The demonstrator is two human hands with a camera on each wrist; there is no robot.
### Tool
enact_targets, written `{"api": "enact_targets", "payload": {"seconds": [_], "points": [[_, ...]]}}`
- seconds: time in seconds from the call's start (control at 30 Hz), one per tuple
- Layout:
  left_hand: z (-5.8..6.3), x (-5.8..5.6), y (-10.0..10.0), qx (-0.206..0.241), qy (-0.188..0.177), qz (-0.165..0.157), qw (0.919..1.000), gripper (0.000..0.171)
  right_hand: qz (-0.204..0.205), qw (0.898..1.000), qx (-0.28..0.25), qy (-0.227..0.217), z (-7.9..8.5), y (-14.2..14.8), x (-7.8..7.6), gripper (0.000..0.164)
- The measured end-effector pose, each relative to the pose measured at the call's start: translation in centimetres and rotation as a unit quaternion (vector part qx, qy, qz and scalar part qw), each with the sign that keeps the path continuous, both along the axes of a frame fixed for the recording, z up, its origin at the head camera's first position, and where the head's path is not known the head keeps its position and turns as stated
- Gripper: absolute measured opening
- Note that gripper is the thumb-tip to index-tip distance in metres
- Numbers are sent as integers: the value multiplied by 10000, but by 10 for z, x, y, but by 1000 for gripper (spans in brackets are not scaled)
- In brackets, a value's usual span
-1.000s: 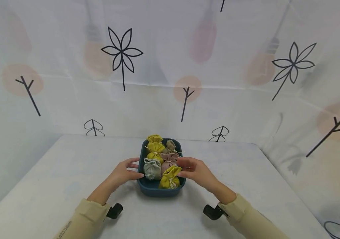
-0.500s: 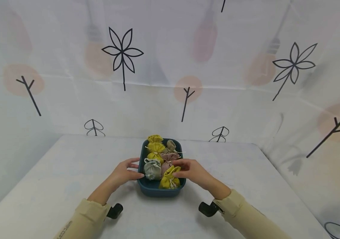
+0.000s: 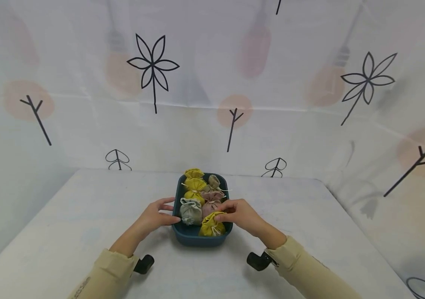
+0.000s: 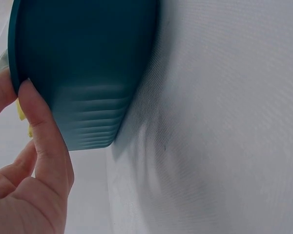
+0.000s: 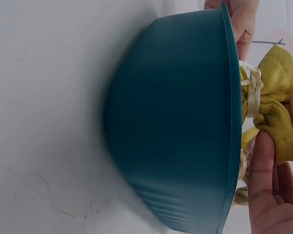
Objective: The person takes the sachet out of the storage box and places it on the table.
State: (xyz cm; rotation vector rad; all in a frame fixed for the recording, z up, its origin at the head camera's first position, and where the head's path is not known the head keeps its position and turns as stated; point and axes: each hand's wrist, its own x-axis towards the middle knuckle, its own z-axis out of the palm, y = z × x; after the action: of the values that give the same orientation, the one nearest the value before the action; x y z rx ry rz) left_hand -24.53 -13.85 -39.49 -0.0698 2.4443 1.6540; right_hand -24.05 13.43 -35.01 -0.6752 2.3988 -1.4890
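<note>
A dark teal plastic bin [image 3: 199,241] stands on the table with several small drawstring pouches inside. My left hand [image 3: 154,216] pinches its left rim; in the left wrist view, finger and thumb lie on either side of the rim [image 4: 13,53]. At the bin's front right corner sits a yellow pouch [image 3: 208,227]. My right hand [image 3: 243,216] pinches that pouch's gathered cloth top, and the right wrist view shows its cream cord [image 5: 254,92] tied below the fingers. A pale grey-green pouch [image 3: 191,212] and a dusty pink pouch [image 3: 210,206] lie behind it.
Further back in the bin are two more yellow pouches, one [image 3: 194,186] before the other [image 3: 193,173], and a taupe pouch [image 3: 214,182]. The white-covered table [image 3: 122,195] meets a patterned cloth backdrop [image 3: 197,137]. A black wrist camera [image 3: 259,261] hangs below the right sleeve.
My right hand has moved left from the bin's right rim to the front yellow pouch and now pinches its top, which sits slightly lower. The left hand and bin have stayed put.
</note>
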Motion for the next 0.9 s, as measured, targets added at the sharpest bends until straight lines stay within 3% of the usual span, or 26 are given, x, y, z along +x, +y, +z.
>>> {"api": "enact_targets", "payload": {"seconds": [0.17, 0.3, 0.9], "points": [[1, 0, 1, 16, 17, -1, 10000, 72, -271, 9994, -202, -95, -16, 1, -11, 22], [1, 0, 0, 46, 15, -13, 10000, 72, -555, 9977, -313, -220, -19, -1, -11, 22], [-1, 0, -1, 34, 8, -35, 10000, 73, -1107, 9902, -844, -94, -1, -5, -1, 19]]}}
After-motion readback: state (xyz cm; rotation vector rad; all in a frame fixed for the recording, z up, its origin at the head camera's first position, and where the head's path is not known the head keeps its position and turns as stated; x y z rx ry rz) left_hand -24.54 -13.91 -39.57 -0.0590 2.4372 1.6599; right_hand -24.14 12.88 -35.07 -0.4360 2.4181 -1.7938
